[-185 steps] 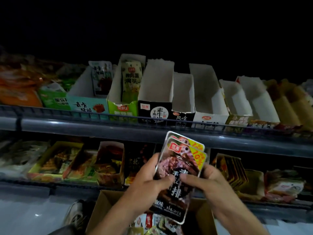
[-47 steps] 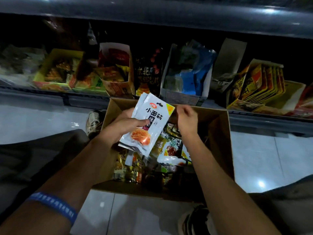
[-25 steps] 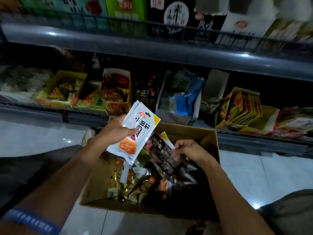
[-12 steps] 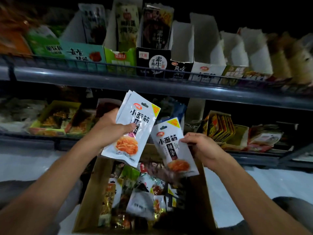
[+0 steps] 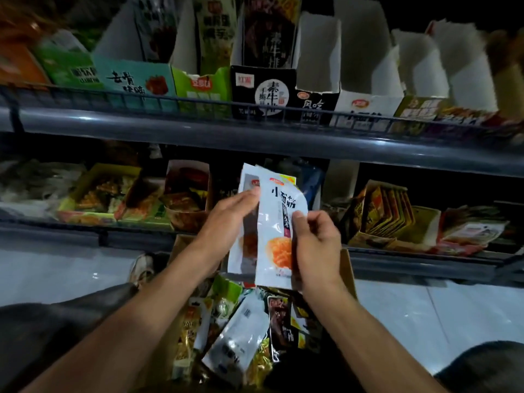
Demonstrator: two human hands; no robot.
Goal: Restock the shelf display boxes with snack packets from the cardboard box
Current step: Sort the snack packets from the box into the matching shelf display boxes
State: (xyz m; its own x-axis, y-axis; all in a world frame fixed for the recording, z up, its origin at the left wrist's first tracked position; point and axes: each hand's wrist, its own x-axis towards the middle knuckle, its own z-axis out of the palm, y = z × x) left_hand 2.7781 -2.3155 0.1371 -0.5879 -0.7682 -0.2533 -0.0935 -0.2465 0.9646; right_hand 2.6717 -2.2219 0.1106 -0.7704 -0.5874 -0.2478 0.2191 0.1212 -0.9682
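Dim store shelving filled the view, with a grey metal upper shelf rail running across and a row of open-topped cardboard display boxes standing behind its wire guard. Several of those boxes looked bare inside, among them a white display box with a red logo just right of a black-fronted one. Below, over pale floor tiles, sat the brown cardboard box, heaped with mixed snack packets. Between box and shelf the person held a small stack of white glossy snack packets with an orange food picture. The left hand gripped the rear packets from the left edge, thumb across the front, while the right hand pinched the front packet along its right side, apparently squaring it onto the pile. The stack was therefore in both hands, above the cardboard box and well below the upper shelf. The packets looked slick and were not yet aligned, so a loose pinch during the lift could let one slide out and drop back among the others. The white box's lettering seemed to match the packets, but the neighbouring bare boxes stood close, and a hurried reach could put the stack in the wrong one or catch its corners on the wire guard.
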